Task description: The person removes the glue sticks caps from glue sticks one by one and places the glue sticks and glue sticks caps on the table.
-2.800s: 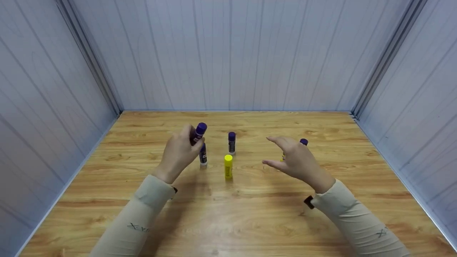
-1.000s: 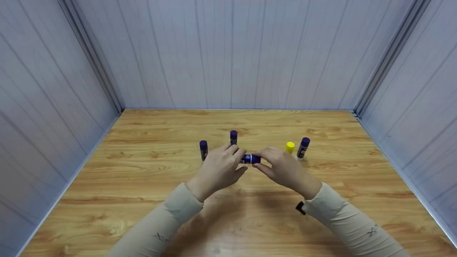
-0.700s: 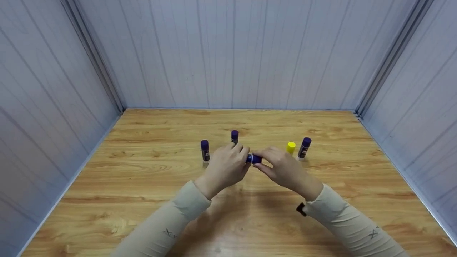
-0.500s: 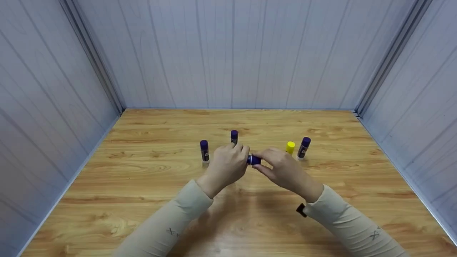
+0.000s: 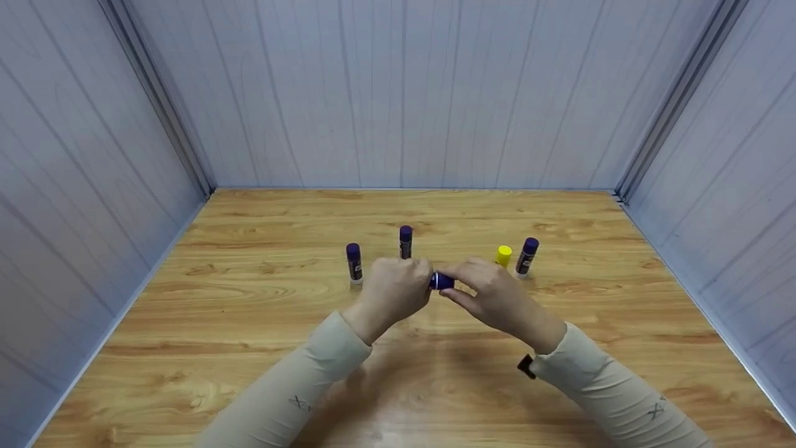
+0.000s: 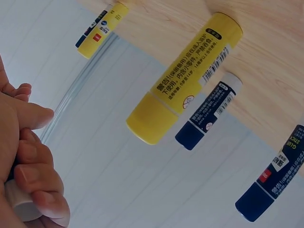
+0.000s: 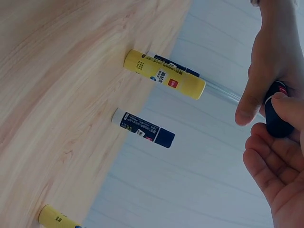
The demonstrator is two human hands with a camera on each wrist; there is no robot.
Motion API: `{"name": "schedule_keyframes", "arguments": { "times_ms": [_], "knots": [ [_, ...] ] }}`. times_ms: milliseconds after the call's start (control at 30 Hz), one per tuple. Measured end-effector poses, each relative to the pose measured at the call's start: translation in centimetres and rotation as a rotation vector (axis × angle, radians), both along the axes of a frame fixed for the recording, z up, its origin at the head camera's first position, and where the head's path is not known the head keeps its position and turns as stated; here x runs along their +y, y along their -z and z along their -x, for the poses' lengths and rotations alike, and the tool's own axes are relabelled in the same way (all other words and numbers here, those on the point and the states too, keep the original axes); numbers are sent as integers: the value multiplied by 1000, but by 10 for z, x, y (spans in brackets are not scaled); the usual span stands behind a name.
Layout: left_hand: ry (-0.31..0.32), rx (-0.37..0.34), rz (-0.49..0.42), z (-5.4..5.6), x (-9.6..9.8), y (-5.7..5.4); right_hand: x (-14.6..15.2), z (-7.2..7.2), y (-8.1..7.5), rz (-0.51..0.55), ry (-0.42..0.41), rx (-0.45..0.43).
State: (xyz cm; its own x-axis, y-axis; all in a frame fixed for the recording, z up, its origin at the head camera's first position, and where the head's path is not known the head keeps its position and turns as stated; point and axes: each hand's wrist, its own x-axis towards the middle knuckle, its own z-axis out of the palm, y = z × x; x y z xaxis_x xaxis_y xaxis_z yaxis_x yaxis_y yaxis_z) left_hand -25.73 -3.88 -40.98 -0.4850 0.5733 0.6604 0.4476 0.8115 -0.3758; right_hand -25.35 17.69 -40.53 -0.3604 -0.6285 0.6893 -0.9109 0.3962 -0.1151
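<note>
My left hand (image 5: 398,289) grips the body of a dark blue glue stick (image 5: 435,281), held level above the table. Its white base (image 6: 24,205) pokes out of the curled fingers in the left wrist view. My right hand (image 5: 494,295) pinches the dark cap (image 7: 277,118) between thumb and fingers. The cap sits against the body, with a thin white ring showing between them. Most of the body is hidden inside the left hand.
Upright dark glue sticks stand at left (image 5: 354,264), at back middle (image 5: 405,241) and at right (image 5: 527,257). Beside the right one is a yellow glue stick (image 5: 504,255). Another yellow glue stick (image 6: 185,78) is hidden behind the left hand in the head view. Pale panels (image 5: 398,93) enclose the table.
The left hand has brought the glue stick from the left to the middle. The right hand, open earlier, now pinches its cap. Lately the left hand has wrapped farther over the body.
</note>
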Motion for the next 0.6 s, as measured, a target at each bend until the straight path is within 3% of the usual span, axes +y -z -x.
{"name": "schedule_keyframes", "arguments": {
  "times_ms": [233, 600],
  "knots": [
    [18, -23, -5, -3, 2, -2, 4, -2, -1, -23, -4, 27],
    [38, -181, -19, -7, 2, -6, 7, -4, 0, -33, -1, 30]
  ]
}}
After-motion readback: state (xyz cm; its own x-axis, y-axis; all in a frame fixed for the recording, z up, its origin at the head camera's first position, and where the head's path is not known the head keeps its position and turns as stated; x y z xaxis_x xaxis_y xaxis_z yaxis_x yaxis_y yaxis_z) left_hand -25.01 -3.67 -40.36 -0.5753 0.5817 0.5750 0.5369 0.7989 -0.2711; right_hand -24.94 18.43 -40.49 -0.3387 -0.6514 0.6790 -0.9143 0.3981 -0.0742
